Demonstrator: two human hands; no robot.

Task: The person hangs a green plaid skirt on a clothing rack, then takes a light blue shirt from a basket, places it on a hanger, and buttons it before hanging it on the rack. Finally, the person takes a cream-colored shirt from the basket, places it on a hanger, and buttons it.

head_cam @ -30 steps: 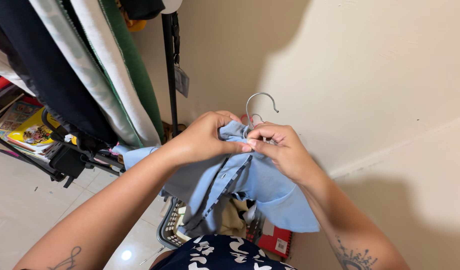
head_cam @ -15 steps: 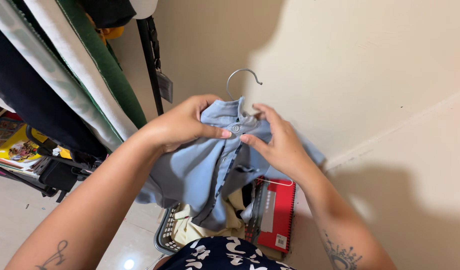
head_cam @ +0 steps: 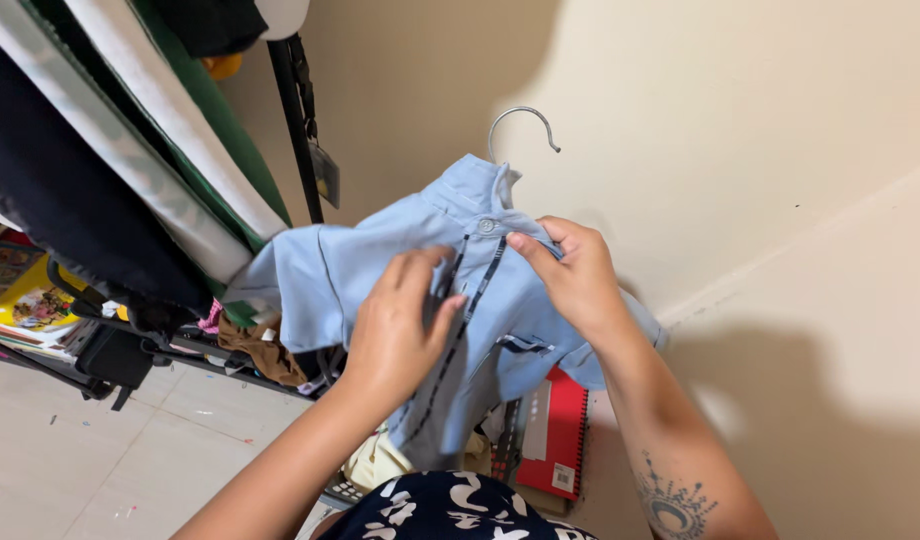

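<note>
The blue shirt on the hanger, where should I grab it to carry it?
Probably by the metal hook, coming from above. It sticks up bare above the light blue shirt's collar, while both the left hand and the right hand are on the floppy front.

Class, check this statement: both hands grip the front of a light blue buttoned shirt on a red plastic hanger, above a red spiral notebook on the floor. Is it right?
Not quite. The head view shows a silver metal wire hanger, not red plastic. The rest holds: the left hand and right hand grip the light blue buttoned shirt above the red spiral notebook.
</note>
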